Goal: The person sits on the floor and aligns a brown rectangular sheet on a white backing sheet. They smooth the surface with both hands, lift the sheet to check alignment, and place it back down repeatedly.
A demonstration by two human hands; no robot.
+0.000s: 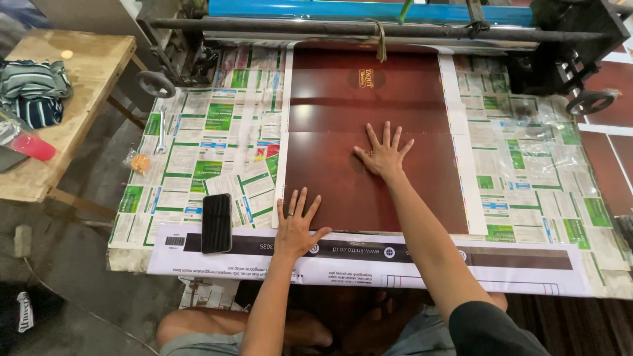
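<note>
While the glossy dark brown sheet (369, 125) lay on the paper-covered table (217, 145), running out from under the machine's rollers (343, 28), I pressed both palms flat on it, seemingly to keep it smooth: my left hand (295, 224) at its near edge, my right hand (382, 155) mid-sheet, fingers spread, gripping nothing; a black phone (216, 223) sat left

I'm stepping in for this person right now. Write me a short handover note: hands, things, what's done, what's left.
Left hand: flat, fingers spread, on the near edge of the brown sheet.
Right hand: flat, spread, mid-sheet.
Sheet lies glossy on the paper-covered table, its far end under the machine's rollers.
Phone and wrench lie to the left.
Done: sheet laid flat.
Left: cannot tell.
</note>
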